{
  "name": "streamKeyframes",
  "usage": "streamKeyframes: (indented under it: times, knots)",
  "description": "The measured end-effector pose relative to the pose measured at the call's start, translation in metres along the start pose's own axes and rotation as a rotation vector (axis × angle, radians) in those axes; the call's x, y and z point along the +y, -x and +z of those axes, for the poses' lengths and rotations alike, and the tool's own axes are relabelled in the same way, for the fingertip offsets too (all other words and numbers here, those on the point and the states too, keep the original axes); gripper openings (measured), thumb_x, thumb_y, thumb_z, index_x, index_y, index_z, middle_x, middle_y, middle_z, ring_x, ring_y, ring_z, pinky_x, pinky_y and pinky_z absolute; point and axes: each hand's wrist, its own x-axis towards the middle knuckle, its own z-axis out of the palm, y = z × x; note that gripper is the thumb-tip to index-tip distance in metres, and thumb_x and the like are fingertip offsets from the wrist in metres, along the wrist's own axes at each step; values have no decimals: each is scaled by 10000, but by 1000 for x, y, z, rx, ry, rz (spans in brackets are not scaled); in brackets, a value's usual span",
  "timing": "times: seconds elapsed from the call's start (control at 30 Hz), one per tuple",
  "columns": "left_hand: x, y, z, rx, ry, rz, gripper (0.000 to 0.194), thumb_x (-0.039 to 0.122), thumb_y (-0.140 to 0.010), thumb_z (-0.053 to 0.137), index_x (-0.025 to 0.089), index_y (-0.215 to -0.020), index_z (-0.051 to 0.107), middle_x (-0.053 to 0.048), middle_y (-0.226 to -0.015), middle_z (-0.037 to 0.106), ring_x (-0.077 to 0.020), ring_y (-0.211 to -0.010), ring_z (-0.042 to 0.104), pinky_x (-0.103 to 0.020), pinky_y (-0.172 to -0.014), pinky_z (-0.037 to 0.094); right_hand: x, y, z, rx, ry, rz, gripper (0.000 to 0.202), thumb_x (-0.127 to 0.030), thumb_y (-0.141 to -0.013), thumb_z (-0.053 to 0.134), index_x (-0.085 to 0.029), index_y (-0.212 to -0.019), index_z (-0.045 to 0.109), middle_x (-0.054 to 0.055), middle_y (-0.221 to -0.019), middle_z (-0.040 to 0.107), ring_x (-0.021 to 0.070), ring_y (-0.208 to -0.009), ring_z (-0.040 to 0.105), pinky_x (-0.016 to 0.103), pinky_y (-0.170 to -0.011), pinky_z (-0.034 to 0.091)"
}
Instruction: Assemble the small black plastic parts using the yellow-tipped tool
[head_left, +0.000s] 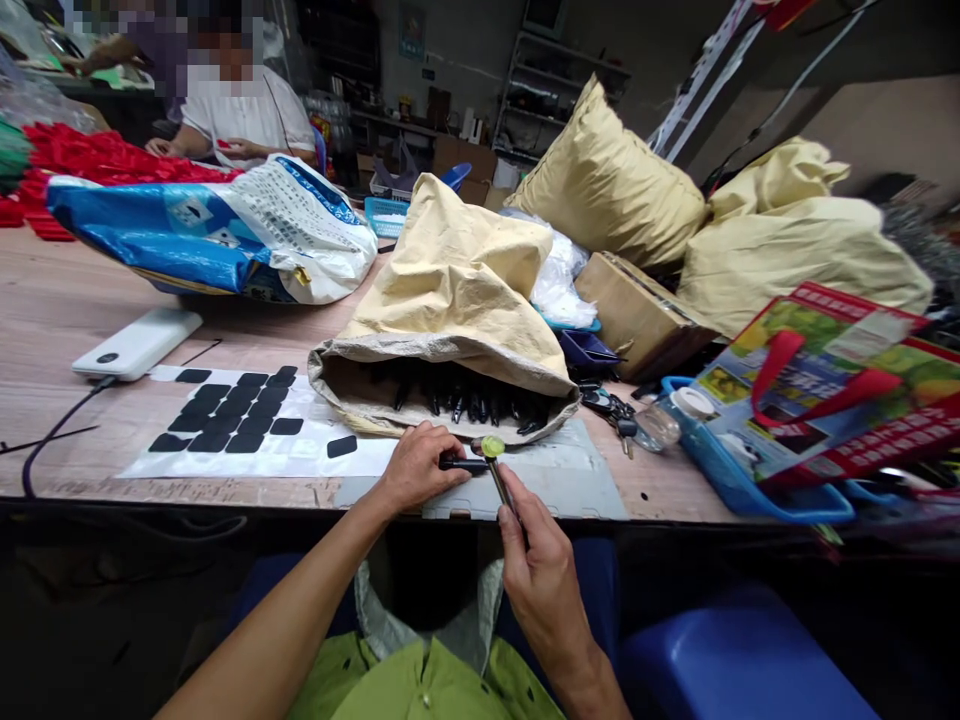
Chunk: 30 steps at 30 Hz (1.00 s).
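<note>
My left grip [421,468] is closed on a short, slender black rod [468,464], pinched between thumb and fingers near the front edge of the pale wood-patterned bench [52,375]. The rod's long axis runs crosswise, nearly along that edge, its free end pointing toward my right side. My right grip [546,565] is closed around a thin, dark metallic tool [505,490] with a round yellow-green tip [493,447]; this slants away from me and a little leftward, so the two axes cross at a steep angle. The rod's free end lies just beside the tool, close below its round tip; whether they touch, I cannot tell. The rod is nearer my left grip, with the tool's upper part between it and my right. Just beyond both, the wide mouth of a beige cloth bag [450,300] faces me, glossy black pieces [472,403] inside.
</note>
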Motion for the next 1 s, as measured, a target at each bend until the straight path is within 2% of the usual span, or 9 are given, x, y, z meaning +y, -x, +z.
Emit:
streamKeyframes:
  times: [0.1, 0.23, 0.3, 0.43, 0.57, 0.63, 0.73, 0.87, 1.0]
  knots:
    - [0, 0, 1, -3, 3, -6, 190, 338, -751, 839, 245, -880, 734, -1, -884, 714, -225, -921, 568, -353, -814, 378, -5, 1, 3, 14, 59, -15, 496, -211, -1042, 429, -265, -1534, 458, 88, -1354, 646, 204, -1222, 632, 342, -1056, 531]
    - [0, 0, 1, 9, 1, -31, 183, 333, -744, 845, 237, -853, 732, 2, -855, 705, -218, -905, 571, -358, -811, 367, 0, 3, 6, -80, 133, 8, 490, -206, -1040, 411, -271, -1520, 483, 85, -1193, 701, 195, -1044, 694, 308, -933, 582]
    - [0, 0, 1, 9, 12, -31, 171, 323, -744, 841, 241, -850, 734, 5, -858, 708, -215, -907, 571, -354, -816, 370, 3, 3, 4, -69, 137, 20, 481, -212, -1041, 414, -267, -1512, 494, 83, -1194, 702, 193, -1048, 691, 307, -948, 574]
    - [0, 0, 1, -2, 20, -17, 160, 317, -742, 834, 248, -849, 738, 4, -872, 714, -215, -908, 570, -351, -822, 375, 5, 2, 0, 47, 122, 27, 482, -230, -1045, 416, -247, -1521, 483, 102, -1280, 677, 202, -1132, 667, 317, -1000, 549]
    - [-1, 0, 1, 4, 18, -24, 158, 314, -740, 829, 244, -847, 735, 4, -844, 704, -214, -896, 567, -347, -806, 381, 6, 2, 0, -28, 135, 52, 470, -239, -1034, 421, -277, -1490, 528, 82, -1242, 700, 205, -1082, 687, 323, -987, 554]
    - [-2, 1, 1, 6, 22, -18, 156, 319, -743, 825, 243, -845, 733, 0, -852, 706, -216, -903, 566, -345, -801, 385, 8, 1, -2, -20, 132, 71, 465, -257, -1030, 424, -286, -1481, 539, 76, -1258, 695, 210, -1093, 682, 330, -987, 551]
    - [-3, 1, 1, 1, 30, -3, 151, 354, -773, 801, 247, -859, 738, -8, -874, 715, -221, -908, 564, -346, -801, 387, 17, -3, -16, 103, 168, 113, 471, -290, -1031, 409, -268, -1485, 532, 89, -1277, 677, 221, -1113, 663, 352, -993, 536]
    - [-6, 0, 0, -25, 54, 18, 192, 413, -916, 653, 248, -878, 745, -11, -894, 721, -211, -903, 558, -350, -825, 375, 46, -7, -45, 245, 403, 256, 485, -289, -992, 418, -273, -1452, 571, 100, -1181, 682, 244, -1024, 665, 378, -915, 533]
    - [-6, 0, -1, -35, 23, 33, 396, 423, -1029, 458, 215, -780, 685, -15, -857, 687, -199, -872, 533, -352, -808, 344, 80, -10, -66, 220, 693, 465, 502, -205, -917, 442, -239, -1374, 649, 118, -1030, 672, 236, -788, 649, 357, -706, 505]
